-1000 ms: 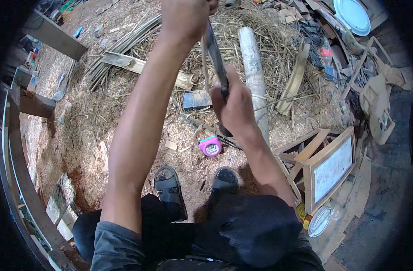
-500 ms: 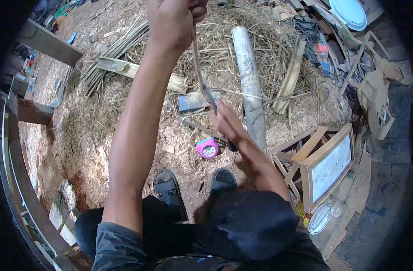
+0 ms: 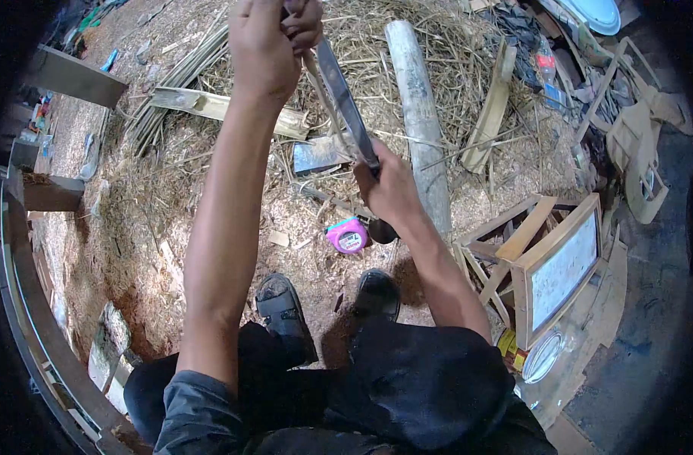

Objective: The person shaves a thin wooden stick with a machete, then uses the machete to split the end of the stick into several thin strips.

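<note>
My right hand [image 3: 392, 191] is closed around the handle of a large knife [image 3: 346, 104], whose long blade slants up and left towards my other hand. My left hand [image 3: 267, 53], raised near the top of the view, has its fingers wrapped around a thin bamboo strip [image 3: 321, 89]. The strip hangs down beside the blade, and I cannot tell whether they touch. A dark rounded end [image 3: 383, 231], seemingly of the knife's handle, shows below my right hand. Close to it, a pink tape measure [image 3: 348, 235] lies on the shavings.
A thick pole [image 3: 418, 106] and split bamboo pieces [image 3: 489, 114] lie among fibre scraps. A dark-grey block [image 3: 316, 155] sits ahead. On the right stands a wooden frame [image 3: 519, 262] with a pale panel. Wooden beams [image 3: 77, 76] jut in from the left.
The knife blade now shows broad and long beside the strip, extending up near my left hand. My left hand has shifted slightly left, and the view has moved a little.
</note>
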The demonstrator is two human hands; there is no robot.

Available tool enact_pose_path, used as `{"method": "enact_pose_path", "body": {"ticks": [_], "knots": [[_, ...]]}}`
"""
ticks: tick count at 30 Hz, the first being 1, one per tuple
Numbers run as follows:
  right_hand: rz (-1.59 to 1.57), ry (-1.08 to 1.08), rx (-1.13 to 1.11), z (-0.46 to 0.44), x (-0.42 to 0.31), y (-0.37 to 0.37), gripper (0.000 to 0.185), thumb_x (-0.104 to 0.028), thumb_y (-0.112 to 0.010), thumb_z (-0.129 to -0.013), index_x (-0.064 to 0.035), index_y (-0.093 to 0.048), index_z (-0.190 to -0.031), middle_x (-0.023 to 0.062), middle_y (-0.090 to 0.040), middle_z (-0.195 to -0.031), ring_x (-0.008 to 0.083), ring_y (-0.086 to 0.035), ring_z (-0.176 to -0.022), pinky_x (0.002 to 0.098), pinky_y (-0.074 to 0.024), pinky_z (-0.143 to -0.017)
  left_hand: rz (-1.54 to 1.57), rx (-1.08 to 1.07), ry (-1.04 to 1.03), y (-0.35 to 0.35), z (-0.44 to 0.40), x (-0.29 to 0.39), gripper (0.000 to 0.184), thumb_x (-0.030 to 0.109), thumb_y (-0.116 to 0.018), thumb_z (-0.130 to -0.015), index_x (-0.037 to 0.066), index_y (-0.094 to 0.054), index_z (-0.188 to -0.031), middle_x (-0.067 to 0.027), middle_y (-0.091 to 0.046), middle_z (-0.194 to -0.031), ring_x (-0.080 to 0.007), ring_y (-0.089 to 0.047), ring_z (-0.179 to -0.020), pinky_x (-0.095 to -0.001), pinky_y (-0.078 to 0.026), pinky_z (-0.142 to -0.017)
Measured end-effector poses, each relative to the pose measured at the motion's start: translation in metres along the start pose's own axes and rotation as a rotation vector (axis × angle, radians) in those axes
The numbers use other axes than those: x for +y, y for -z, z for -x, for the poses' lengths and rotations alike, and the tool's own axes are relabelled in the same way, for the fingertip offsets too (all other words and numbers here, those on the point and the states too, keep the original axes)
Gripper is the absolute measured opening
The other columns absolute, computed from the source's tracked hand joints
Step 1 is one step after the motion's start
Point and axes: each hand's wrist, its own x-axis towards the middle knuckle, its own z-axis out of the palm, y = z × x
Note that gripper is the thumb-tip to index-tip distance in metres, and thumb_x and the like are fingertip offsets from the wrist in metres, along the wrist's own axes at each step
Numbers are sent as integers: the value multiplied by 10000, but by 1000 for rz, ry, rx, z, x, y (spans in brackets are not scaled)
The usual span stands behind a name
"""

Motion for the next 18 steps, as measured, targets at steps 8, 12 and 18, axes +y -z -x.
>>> {"method": "enact_pose_path", "body": {"ticks": [8,12,18], "knots": [[141,45,5,5,27,-28,236,7,-572,-826,23,-518,-1055,261,-603,-662,452,-638,-667,513,-489,-578,-73,-15,-134,-3,10,-1,475,513,-408,-1005,120,-372,-741,18,-323,-605,-83,-281,-498,-232,-256,-450],[51,115,-61,4,-2,-14,140,-68,-515,-933,27,-553,-1030,190,-570,-594,280,-616,-516,408,-435,-483,-135,71,-181,8,12,6,501,547,-389,-1001,136,-334,-719,36,-260,-602,-73,-218,-499,-230,-195,-438],[-44,-172,-76,2,8,-29,200,-183,-488,-951,5,-532,-1004,206,-619,-691,345,-650,-616,422,-480,-543,-156,37,-194,-13,22,-2,495,541,-375,-1007,124,-343,-742,24,-279,-606,-86,-227,-516,-244,-183,-450]]}}
